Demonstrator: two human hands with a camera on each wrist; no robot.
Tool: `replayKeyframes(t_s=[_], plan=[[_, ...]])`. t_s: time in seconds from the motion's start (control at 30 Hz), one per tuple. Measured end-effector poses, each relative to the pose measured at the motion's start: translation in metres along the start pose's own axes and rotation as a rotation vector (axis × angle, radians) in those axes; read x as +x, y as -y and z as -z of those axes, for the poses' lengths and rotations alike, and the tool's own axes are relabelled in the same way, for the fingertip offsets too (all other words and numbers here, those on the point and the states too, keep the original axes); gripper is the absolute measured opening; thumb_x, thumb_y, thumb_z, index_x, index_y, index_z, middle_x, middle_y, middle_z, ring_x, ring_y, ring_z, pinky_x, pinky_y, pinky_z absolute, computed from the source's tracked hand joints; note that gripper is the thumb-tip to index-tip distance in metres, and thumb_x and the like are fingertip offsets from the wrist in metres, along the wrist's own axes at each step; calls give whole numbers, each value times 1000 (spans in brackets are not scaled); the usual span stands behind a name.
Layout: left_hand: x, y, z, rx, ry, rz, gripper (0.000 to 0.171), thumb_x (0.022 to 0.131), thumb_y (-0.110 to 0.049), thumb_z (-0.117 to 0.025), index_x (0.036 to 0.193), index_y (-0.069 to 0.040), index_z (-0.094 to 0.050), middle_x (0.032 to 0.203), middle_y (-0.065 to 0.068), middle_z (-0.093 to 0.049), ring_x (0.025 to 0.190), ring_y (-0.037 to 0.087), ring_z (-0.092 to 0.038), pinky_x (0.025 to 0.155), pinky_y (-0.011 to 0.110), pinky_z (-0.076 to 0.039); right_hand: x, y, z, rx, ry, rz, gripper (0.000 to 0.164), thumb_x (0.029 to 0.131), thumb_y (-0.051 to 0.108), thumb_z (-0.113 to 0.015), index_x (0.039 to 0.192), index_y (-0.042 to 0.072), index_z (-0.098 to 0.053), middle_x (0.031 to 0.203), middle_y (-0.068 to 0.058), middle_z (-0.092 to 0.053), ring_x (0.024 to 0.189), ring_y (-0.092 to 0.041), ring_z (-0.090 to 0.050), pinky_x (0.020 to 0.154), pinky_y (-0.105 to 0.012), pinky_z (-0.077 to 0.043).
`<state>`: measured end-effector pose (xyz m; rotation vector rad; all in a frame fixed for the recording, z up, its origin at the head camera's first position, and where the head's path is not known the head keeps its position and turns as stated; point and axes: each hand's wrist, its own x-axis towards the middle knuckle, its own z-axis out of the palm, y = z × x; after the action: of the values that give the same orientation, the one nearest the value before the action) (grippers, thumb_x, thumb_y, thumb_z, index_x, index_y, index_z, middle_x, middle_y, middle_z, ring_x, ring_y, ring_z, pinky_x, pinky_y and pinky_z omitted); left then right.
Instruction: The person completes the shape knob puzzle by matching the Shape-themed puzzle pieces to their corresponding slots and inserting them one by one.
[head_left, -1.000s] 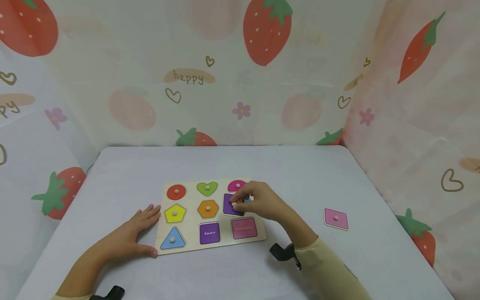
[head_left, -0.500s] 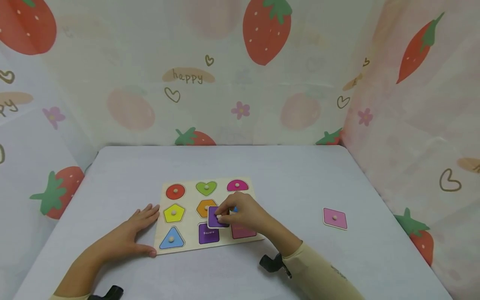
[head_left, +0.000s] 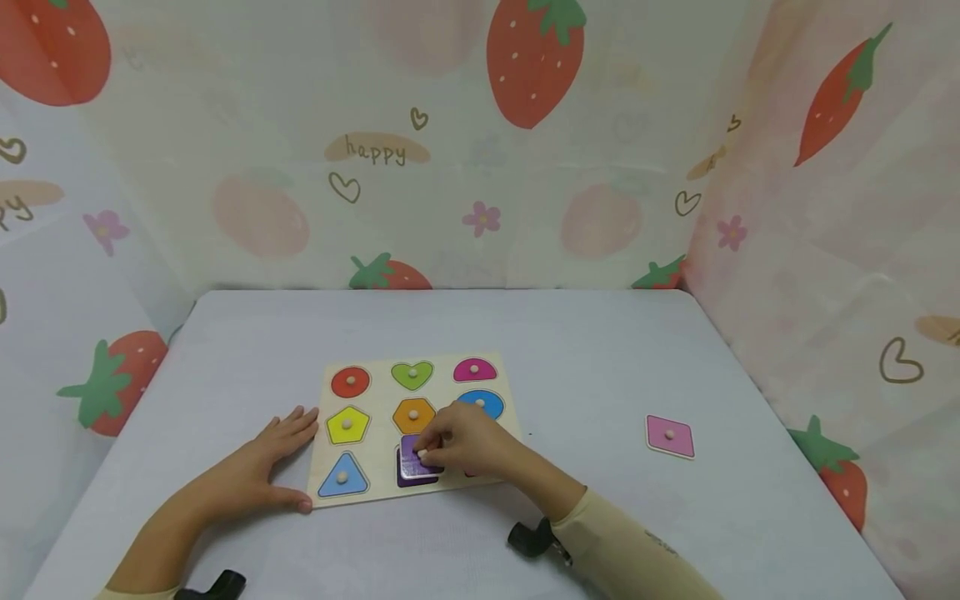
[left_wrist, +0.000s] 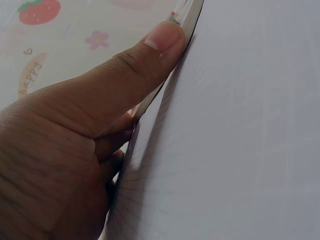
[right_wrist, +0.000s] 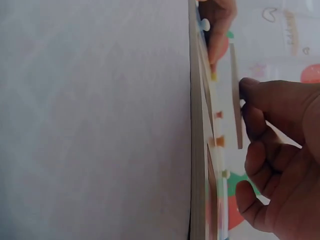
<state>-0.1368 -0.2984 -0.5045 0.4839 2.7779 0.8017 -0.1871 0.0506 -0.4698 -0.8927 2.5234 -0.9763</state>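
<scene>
In the head view, my right hand (head_left: 468, 442) pinches the knob of a purple square puzzle piece (head_left: 414, 458). The piece hovers over the purple square recess in the bottom row of the wooden puzzle board (head_left: 378, 495), slightly off its outline. Seen edge-on in the right wrist view, the purple piece (right_wrist: 236, 95) is apart from the board's surface. My left hand (head_left: 258, 471) lies with spread, straight fingers against the board's left edge, its thumb (left_wrist: 162, 37) touching the near left corner. The right hand covers most of the bottom right recess.
Knobbed pieces sit in the board: a red circle (head_left: 350, 382), green heart (head_left: 412, 376), magenta half circle (head_left: 475, 369), yellow pentagon (head_left: 347, 426), orange hexagon (head_left: 413, 416), blue oval (head_left: 482, 403) and blue triangle (head_left: 342, 477). A pink rectangle piece (head_left: 671, 437) lies on the white table (head_left: 600, 350).
My right hand has carried the purple square left and toward the near side, from over the blue oval to the square recess. The left hand stays at the board's edge.
</scene>
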Motion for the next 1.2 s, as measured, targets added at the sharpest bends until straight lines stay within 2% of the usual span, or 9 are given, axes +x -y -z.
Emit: replayKeyframes(t_s=[0.2, 0.47, 0.73, 1.0, 1.2], plan=[[0, 0, 1, -4, 2, -2, 123, 60, -70, -86, 158, -12, -39, 170, 8, -26, 158, 37, -13, 123, 64, -17, 3, -4, -7, -54, 31, 30, 8, 91, 23, -81, 98, 22, -82, 75, 17, -65, 76, -2, -56, 66, -17, -52], [-1, -3, 6, 5, 4, 0, 122, 61, -69, -86, 159, -12, -39, 170, 9, -26, 158, 39, -13, 121, 68, -19, 7, -3, -12, -114, 38, 74, 9, 93, 25, -79, 101, 23, -82, 77, 20, -65, 80, 1, -56, 70, -15, -51], [0, -4, 3, -13, 6, -7, 122, 61, -67, -87, 158, -10, -41, 169, 9, -27, 158, 38, -13, 122, 67, -17, 7, -1, -16, -172, 37, 50, 8, 93, 27, -79, 99, 24, -82, 75, 22, -63, 79, 2, -55, 70, -15, -48], [0, -2, 3, -5, 8, 9, 122, 61, -69, -86, 158, -12, -40, 169, 10, -26, 157, 42, -13, 120, 70, -20, 7, 2, -16, -224, 20, 48, 8, 92, 28, -80, 98, 24, -83, 74, 23, -63, 79, 2, -54, 72, -15, -46], [2, -1, 0, -16, 7, 8, 121, 61, -68, -87, 159, -14, -40, 170, 9, -26, 157, 40, -13, 120, 69, -20, 8, 3, -16, -250, 29, 39, 9, 92, 29, -80, 99, 24, -83, 73, 23, -62, 75, 2, -54, 72, -16, -45]])
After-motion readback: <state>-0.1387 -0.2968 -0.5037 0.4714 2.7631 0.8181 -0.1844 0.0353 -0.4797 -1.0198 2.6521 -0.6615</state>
